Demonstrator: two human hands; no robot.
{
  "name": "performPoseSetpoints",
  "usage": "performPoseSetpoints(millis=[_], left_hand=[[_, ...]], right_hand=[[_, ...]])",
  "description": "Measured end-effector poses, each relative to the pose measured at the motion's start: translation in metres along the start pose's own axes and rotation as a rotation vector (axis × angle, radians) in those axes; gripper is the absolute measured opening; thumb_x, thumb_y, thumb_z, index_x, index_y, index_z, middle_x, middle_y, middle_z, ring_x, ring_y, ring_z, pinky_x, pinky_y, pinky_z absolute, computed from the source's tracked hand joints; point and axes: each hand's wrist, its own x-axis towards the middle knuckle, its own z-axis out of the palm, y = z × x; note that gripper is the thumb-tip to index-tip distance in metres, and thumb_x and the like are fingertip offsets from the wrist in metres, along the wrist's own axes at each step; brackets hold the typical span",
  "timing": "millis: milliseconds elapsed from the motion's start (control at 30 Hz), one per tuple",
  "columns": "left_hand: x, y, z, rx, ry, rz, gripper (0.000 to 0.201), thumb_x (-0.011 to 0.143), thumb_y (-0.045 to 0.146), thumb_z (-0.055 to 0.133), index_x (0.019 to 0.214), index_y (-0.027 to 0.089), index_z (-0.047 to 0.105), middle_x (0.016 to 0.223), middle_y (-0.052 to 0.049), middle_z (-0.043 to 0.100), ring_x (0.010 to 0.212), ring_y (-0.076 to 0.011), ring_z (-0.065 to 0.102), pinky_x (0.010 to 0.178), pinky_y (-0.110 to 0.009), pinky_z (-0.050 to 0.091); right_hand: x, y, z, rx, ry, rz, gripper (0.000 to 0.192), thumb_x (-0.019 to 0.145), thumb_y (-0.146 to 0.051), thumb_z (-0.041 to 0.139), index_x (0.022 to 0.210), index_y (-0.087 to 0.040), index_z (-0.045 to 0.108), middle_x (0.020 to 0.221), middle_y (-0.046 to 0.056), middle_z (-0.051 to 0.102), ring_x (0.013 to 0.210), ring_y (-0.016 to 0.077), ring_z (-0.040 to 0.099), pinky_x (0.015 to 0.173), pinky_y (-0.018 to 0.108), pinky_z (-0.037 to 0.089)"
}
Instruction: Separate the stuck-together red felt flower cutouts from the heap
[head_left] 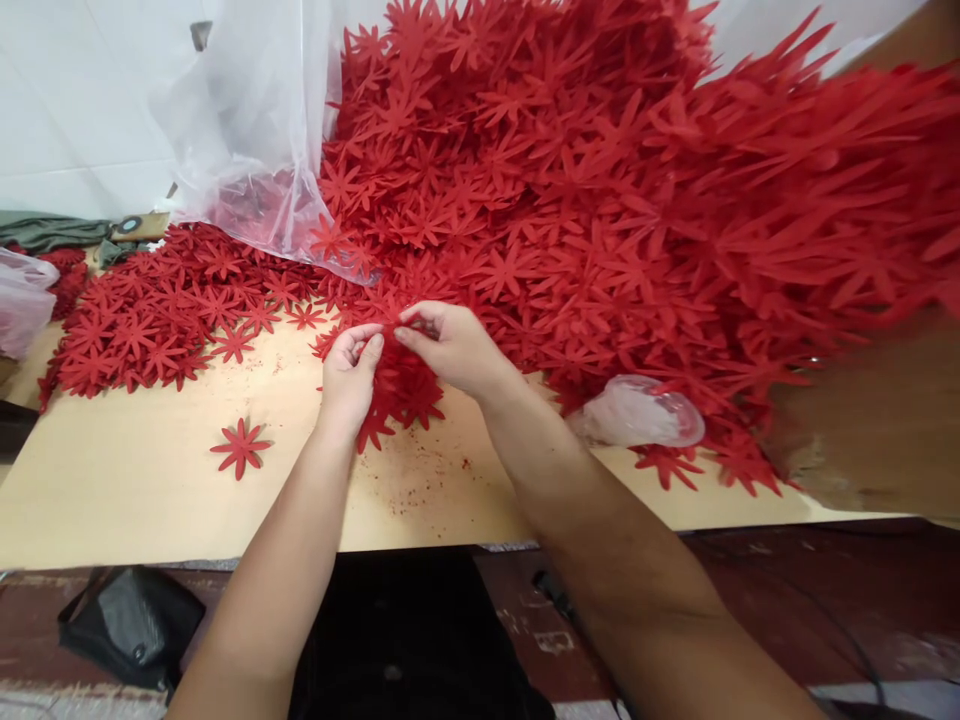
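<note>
A single red flower cutout (241, 447) lies alone on the table (150, 500); the left hand (349, 375) and right hand (450, 345) pinch together one cutout from the small stack (401, 395) beneath; better to peel slowly, one layer only; the big red pile (600, 200) rises behind.

matt red felt-like flowers (570, 200), glossy clear plastic bag (247, 130), smooth wooden tabletop (150, 490)

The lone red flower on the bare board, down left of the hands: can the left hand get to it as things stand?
Probably yes: the lone flower lies on bare board, nothing between it and the left hand.
</note>
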Motion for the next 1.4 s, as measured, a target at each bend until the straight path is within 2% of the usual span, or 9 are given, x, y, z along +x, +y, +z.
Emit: performPoseSetpoints(millis=[133, 333, 467, 533, 633, 733, 967, 1233, 1400], left_hand=[[-0.001, 0.002, 0.0, 0.022, 0.003, -0.016, 0.014, 0.077, 0.023, 0.067, 0.089, 0.018, 0.066, 0.076, 0.0, 0.068, 0.071, -0.0095, 0.059, 0.076, -0.024, 0.046], [-0.005, -0.001, 0.005, -0.003, -0.093, -0.08, 0.022, 0.068, 0.027, 0.075, 0.087, 0.018, 0.069, 0.088, -0.001, 0.072, 0.082, -0.0124, 0.064, 0.083, -0.028, 0.048], [-0.006, -0.002, 0.008, -0.033, -0.157, -0.11, 0.027, 0.062, 0.031, 0.079, 0.081, 0.016, 0.067, 0.075, 0.0, 0.07, 0.074, -0.0126, 0.064, 0.077, -0.027, 0.05], [-0.005, -0.001, 0.007, -0.048, -0.109, -0.082, 0.025, 0.063, 0.03, 0.078, 0.079, 0.016, 0.065, 0.071, 0.001, 0.069, 0.071, -0.0118, 0.064, 0.075, -0.026, 0.049], [-0.003, 0.001, 0.004, -0.046, -0.004, -0.069, 0.017, 0.068, 0.027, 0.073, 0.077, 0.016, 0.062, 0.069, 0.002, 0.068, 0.068, -0.0112, 0.063, 0.072, -0.025, 0.049], [-0.001, 0.002, 0.002, -0.048, 0.028, -0.085, 0.013, 0.07, 0.025, 0.07, 0.076, 0.016, 0.061, 0.067, 0.002, 0.067, 0.064, -0.0103, 0.061, 0.068, -0.024, 0.048], [0.0, 0.0, 0.003, -0.002, -0.023, -0.046, 0.018, 0.066, 0.026, 0.073, 0.069, 0.016, 0.058, 0.061, 0.006, 0.061, 0.059, -0.0061, 0.053, 0.063, -0.019, 0.042], [-0.003, 0.007, 0.004, -0.005, 0.071, -0.106, 0.005, 0.072, 0.013, 0.063, 0.073, 0.016, 0.059, 0.061, 0.005, 0.062, 0.055, -0.0069, 0.054, 0.065, -0.021, 0.046], [-0.002, 0.007, 0.002, -0.056, 0.095, -0.063, 0.006, 0.072, 0.014, 0.064, 0.074, 0.017, 0.059, 0.064, 0.004, 0.065, 0.058, -0.0072, 0.056, 0.069, -0.022, 0.047]], right_hand=[[0.006, 0.001, -0.007, 0.056, 0.177, 0.069, 0.016, 0.074, -0.022, 0.063, 0.063, -0.019, 0.052, 0.057, -0.004, 0.05, 0.052, 0.0086, 0.043, 0.053, 0.025, 0.036], [0.004, -0.01, -0.005, 0.032, 0.235, 0.059, 0.034, 0.078, -0.023, 0.06, 0.051, -0.02, 0.039, 0.047, -0.007, 0.031, 0.047, 0.0064, 0.027, 0.049, 0.025, 0.025], [0.003, -0.007, 0.007, 0.088, 0.191, 0.042, 0.021, 0.072, -0.019, 0.063, 0.059, -0.02, 0.047, 0.055, -0.005, 0.044, 0.054, 0.0084, 0.04, 0.056, 0.025, 0.035], [0.003, -0.004, 0.01, 0.144, 0.132, 0.023, 0.011, 0.069, -0.015, 0.062, 0.068, -0.02, 0.052, 0.066, -0.003, 0.053, 0.063, 0.0107, 0.05, 0.065, 0.027, 0.042], [0.002, -0.001, 0.009, 0.206, 0.009, -0.008, 0.014, 0.066, -0.015, 0.062, 0.078, -0.019, 0.056, 0.079, 0.0, 0.06, 0.077, 0.0133, 0.057, 0.079, 0.031, 0.046], [0.002, 0.0, 0.004, 0.243, -0.06, -0.001, 0.014, 0.065, -0.017, 0.064, 0.077, -0.02, 0.057, 0.078, -0.001, 0.062, 0.076, 0.0136, 0.058, 0.079, 0.031, 0.048], [0.007, 0.001, 0.011, 0.1, 0.121, 0.008, 0.017, 0.074, -0.022, 0.06, 0.062, -0.02, 0.048, 0.054, -0.005, 0.046, 0.052, 0.0095, 0.042, 0.054, 0.026, 0.035], [0.021, 0.003, 0.001, 0.143, 0.226, -0.044, 0.012, 0.069, -0.009, 0.058, 0.074, -0.019, 0.054, 0.071, -0.002, 0.056, 0.06, 0.0097, 0.051, 0.063, 0.027, 0.046], [0.031, 0.008, -0.019, 0.16, 0.326, -0.046, 0.019, 0.071, -0.02, 0.066, 0.088, -0.021, 0.058, 0.085, 0.002, 0.062, 0.074, 0.0148, 0.061, 0.075, 0.035, 0.054]])
